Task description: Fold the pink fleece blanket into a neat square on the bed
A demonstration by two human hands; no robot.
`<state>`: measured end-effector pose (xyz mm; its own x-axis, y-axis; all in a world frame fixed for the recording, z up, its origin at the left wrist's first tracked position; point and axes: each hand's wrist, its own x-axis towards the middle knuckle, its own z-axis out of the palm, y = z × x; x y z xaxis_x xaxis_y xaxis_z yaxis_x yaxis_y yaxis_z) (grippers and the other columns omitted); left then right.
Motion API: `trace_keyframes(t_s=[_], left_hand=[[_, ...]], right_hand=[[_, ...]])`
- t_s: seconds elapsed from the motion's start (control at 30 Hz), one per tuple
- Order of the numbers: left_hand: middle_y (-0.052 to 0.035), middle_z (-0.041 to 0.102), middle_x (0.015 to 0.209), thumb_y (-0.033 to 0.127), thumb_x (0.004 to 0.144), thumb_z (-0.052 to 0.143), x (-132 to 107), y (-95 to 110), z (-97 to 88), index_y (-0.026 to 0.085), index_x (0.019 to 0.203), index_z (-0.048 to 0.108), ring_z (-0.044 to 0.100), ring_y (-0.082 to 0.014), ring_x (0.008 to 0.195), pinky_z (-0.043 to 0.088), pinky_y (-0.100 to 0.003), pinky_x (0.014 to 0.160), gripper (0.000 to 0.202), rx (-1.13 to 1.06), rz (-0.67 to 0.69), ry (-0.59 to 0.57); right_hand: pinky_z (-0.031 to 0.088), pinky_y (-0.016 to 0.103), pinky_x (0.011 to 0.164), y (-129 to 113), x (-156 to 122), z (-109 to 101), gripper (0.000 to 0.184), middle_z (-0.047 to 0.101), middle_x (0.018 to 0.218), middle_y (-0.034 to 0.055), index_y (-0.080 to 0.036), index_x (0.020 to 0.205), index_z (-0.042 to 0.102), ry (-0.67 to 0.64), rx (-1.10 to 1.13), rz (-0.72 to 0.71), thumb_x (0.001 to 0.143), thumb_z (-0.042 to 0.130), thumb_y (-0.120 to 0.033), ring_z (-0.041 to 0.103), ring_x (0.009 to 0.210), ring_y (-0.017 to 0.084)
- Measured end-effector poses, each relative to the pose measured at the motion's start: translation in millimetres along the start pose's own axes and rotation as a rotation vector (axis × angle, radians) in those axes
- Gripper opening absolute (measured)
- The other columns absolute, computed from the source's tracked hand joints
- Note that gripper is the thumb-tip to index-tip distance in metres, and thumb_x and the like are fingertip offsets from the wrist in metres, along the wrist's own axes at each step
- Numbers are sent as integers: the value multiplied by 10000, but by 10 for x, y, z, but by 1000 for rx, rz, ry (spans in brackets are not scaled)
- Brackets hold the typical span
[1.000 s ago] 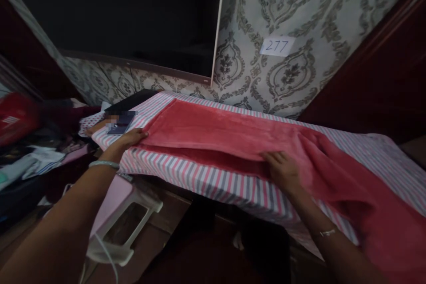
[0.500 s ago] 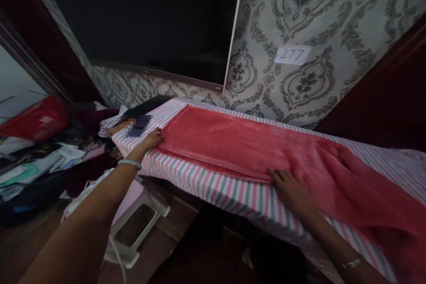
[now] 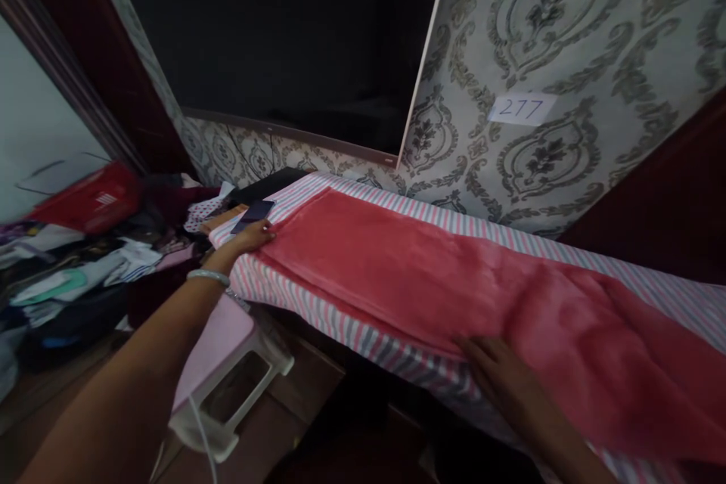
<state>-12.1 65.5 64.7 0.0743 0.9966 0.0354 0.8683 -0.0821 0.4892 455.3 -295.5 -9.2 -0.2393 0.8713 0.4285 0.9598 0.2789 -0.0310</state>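
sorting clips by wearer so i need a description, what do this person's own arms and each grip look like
The left arm and right arm show no sleeves where visible. The left grip and right grip are ungloved. A pale, slim, rounded bangle circles the left wrist; its material can't be told.

My left arm [image 3: 130, 370] stretches long and nearly straight, forward from the lower left, ending in my left hand [image 3: 256, 237], whose fingers [image 3: 262, 225] bend inward to the right, though their exact closure is too small to make out. My right forearm [image 3: 559, 431] reaches forward and leftward from the lower right, and my right hand [image 3: 502, 367] lies back upward, fingers extended loosely, nearer my body than the left and well apart from it.
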Motion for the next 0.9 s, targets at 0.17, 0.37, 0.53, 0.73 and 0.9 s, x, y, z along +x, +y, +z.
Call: trace_keyframes(t_s=[0.17,0.37,0.53,0.73,0.9], left_hand=[[-43,678,857,290,720,566,-148,-153,216,185,973,618,651,-218,847,510,-293,791,280,34,-8,-35],[-39,671,856,293,711,560,-130,-203,184,198,971,597,642,-220,844,505,-301,785,280,38,2,-25],[-33,640,814,335,707,560,-155,-219,182,204,865,569,615,-216,799,488,-306,742,206,22,-2,-38],[-8,587,748,431,757,547,-167,-220,198,214,763,541,576,-190,733,450,-278,658,217,14,-28,-70],[-15,583,728,387,761,543,-152,-245,154,212,704,537,592,-198,772,458,-274,687,184,63,-46,-70]], right_hand=[[604,349,771,2,-160,179,359,700,1072,116,-242,1238,674,11,85,24,993,413,-268,692,936,227],[592,320,723,3,-185,161,353,687,1004,108,-248,1190,699,45,111,23,1020,393,-294,683,883,208],[601,330,758,-51,-92,37,334,680,1054,104,-257,1226,679,-66,161,39,1002,462,-378,690,914,213],[585,315,682,32,-42,157,402,696,980,99,-239,1225,686,-42,57,7,964,383,-199,689,847,211],[585,299,708,130,-135,154,417,698,1028,95,-252,1235,666,2,87,-34,940,390,-151,692,883,204]])
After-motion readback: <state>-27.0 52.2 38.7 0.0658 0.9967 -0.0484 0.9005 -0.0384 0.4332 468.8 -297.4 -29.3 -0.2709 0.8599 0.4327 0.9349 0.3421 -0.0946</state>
